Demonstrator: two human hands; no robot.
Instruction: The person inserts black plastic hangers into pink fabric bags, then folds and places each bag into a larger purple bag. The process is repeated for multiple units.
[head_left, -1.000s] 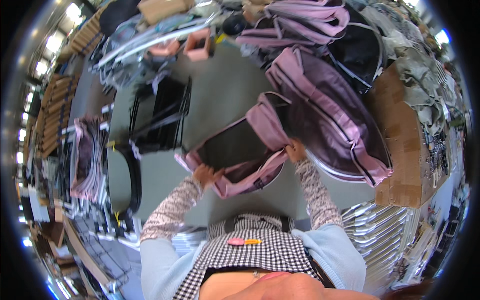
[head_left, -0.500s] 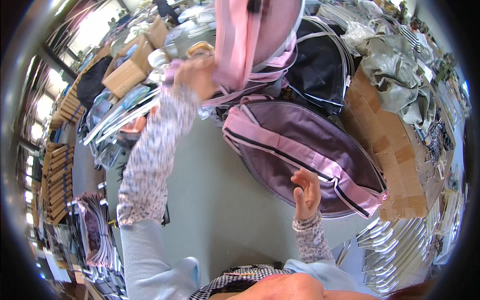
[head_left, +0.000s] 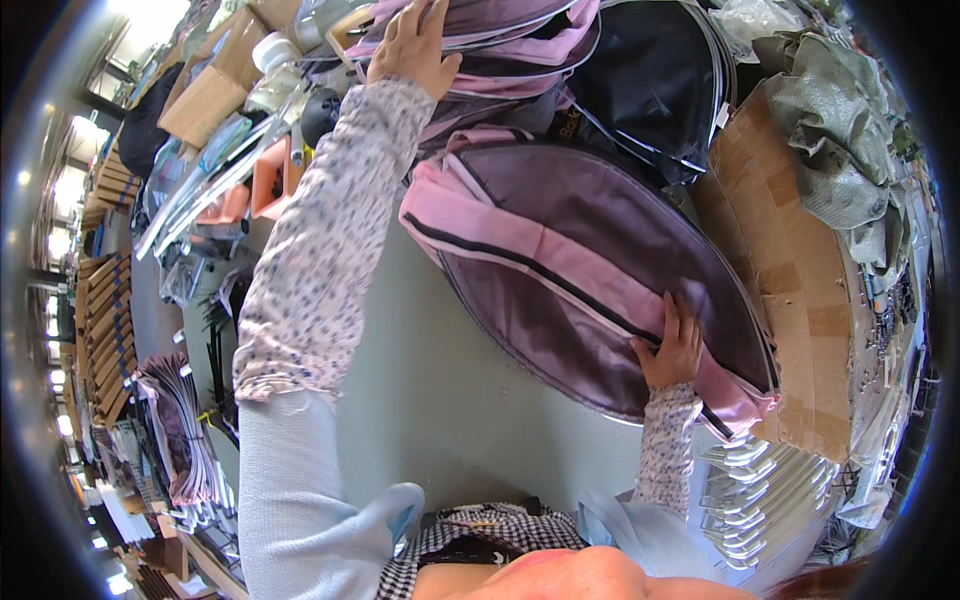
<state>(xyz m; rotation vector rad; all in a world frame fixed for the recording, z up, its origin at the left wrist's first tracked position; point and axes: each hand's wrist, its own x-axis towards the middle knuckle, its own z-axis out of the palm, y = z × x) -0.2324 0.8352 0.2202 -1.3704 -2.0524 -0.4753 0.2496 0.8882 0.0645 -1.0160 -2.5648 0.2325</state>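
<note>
Since half a second ago, the left hand (head_left: 412,48) has let go of a raised pink piece, and the right hand (head_left: 675,355) has come down onto a mauve-and-pink fabric piece (head_left: 595,280). The right grip is loose, thumb apart from the fingers, laid over the pink band near the lower right end. The left grip is also apart, fingers spread over a pile of pink pieces (head_left: 510,60); so close to the rim, I cannot tell whether it presses on them or hovers just above.

The mauve-and-pink fabric piece lies on the bench (head_left: 420,400), right of the person's middle. Its long axis runs slantwise, from upper left down to lower right, tapering to a point by the cardboard (head_left: 780,270). A black zip (head_left: 581,293) follows that same line along the band.

Beyond its upper edge sits a rounded black piece (head_left: 650,90), with crumpled grey-green cloth (head_left: 835,130) on the cardboard to the right. Farther out, orange bins (head_left: 272,180) and white rods (head_left: 200,180) lie left of the left sleeve, and pale tubes (head_left: 770,500) are stacked at lower right.
</note>
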